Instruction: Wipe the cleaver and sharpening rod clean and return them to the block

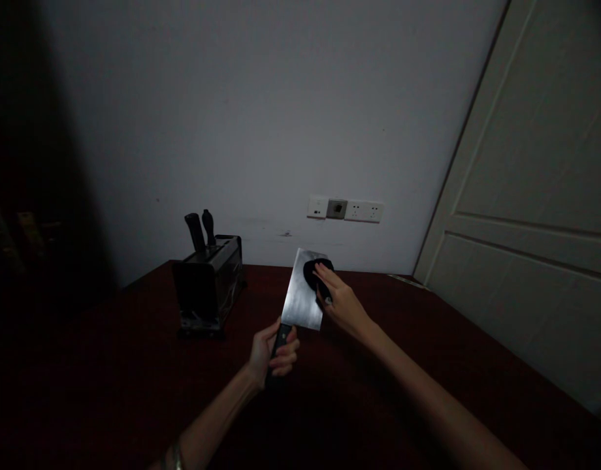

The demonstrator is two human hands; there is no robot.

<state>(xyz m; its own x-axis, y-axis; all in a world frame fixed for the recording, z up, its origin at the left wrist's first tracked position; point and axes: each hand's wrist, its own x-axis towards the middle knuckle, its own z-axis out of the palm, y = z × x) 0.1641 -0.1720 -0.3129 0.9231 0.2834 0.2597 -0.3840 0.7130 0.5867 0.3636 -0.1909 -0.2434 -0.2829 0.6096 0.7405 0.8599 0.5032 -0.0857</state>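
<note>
My left hand [275, 352] is wrapped round the black handle of a cleaver [300, 300], which is held up above the table with its broad steel blade pointing away from me. Against the upper right part of the blade, my right hand [343, 305] presses a black cloth [310, 273], its fingers laid over it. The cloth hides part of the blade's right edge. To the left stands a knife block [198, 297] with a dark front and shiny sides. Two black handles [194, 230] stick up out of its top.
The dark red table [379, 385] reaches back to a pale wall [261, 130]. White sockets and a grey switch plate [336, 209] sit on the wall behind the cleaver. A panelled white door [530, 196] closes off the right side. The left side is too dark to make out.
</note>
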